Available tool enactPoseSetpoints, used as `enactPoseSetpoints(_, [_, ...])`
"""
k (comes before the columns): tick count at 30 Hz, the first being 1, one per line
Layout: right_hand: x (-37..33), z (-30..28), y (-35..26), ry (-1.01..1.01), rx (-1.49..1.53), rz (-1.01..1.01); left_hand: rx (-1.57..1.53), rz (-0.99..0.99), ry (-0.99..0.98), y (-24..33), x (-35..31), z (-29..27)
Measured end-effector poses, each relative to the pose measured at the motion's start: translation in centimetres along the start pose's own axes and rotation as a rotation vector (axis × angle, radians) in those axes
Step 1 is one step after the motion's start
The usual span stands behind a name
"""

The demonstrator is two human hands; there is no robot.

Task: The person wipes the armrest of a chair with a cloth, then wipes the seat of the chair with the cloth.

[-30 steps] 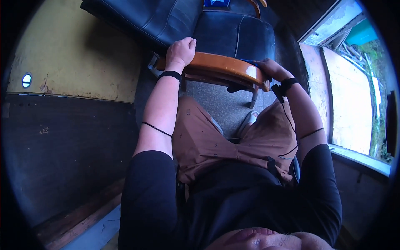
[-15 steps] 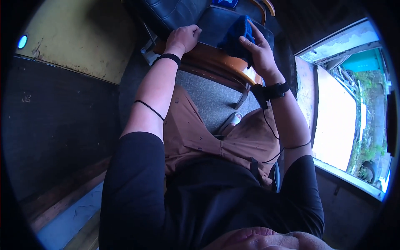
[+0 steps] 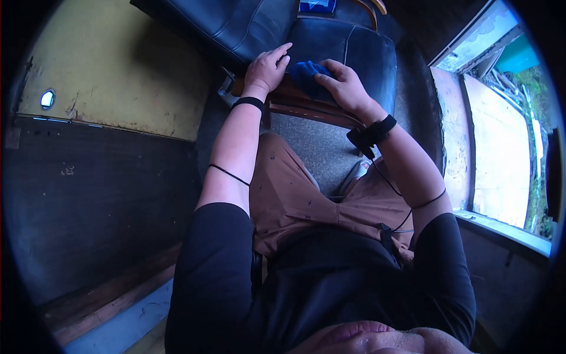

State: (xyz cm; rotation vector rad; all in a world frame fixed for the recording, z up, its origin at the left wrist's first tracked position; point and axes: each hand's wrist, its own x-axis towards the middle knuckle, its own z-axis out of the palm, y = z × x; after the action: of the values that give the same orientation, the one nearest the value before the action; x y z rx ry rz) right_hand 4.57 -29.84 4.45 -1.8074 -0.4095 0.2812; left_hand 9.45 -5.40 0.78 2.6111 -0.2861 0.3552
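Note:
In front of me is a padded chair with a dark leather-like seat [image 3: 371, 59], a tall backrest [image 3: 218, 23] at the left and a brown wooden armrest [image 3: 312, 106] on my side. A crumpled blue cloth [image 3: 305, 75] lies against the armrest, gripped by my right hand [image 3: 348, 88], thumb on top. My left hand [image 3: 268, 71] is just left of the cloth, fingers stretched toward the seat; whether it touches the armrest is hard to tell.
A blue item [image 3: 317, 6] lies beyond the seat near the far wooden armrest [image 3: 372, 12]. To the left stands a yellow and dark panelled wall [image 3: 100, 171]. An open window [image 3: 498, 147] is at the right. My knees are under the armrest.
My right hand has brought the blue cloth down and left, onto the near armrest beside my left hand. The left hand's fingers have uncurled. The view has shifted too.

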Motion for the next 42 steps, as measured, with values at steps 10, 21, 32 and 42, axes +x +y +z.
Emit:
enactPoseSetpoints(10, [0.2,-0.3,4.4,0.140,-0.272,-0.270,-0.056,0.346,0.041,1.0,0.2,-0.4])
enactPoseSetpoints(21, [-0.2,-1.3,5.2,0.192,0.155,-0.301,-0.419,0.184,-0.030,4.0,-2.8,-3.4])
enactPoseSetpoints(32, [0.5,-1.1,5.9,0.171,0.111,-0.200,-1.057,-0.806,-0.116,-0.2,-14.9,-0.2])
enactPoseSetpoints(42, [0.3,-0.3,5.6,0.161,0.040,-0.174,-0.936,-0.741,0.132,2.8,-13.2,2.9])
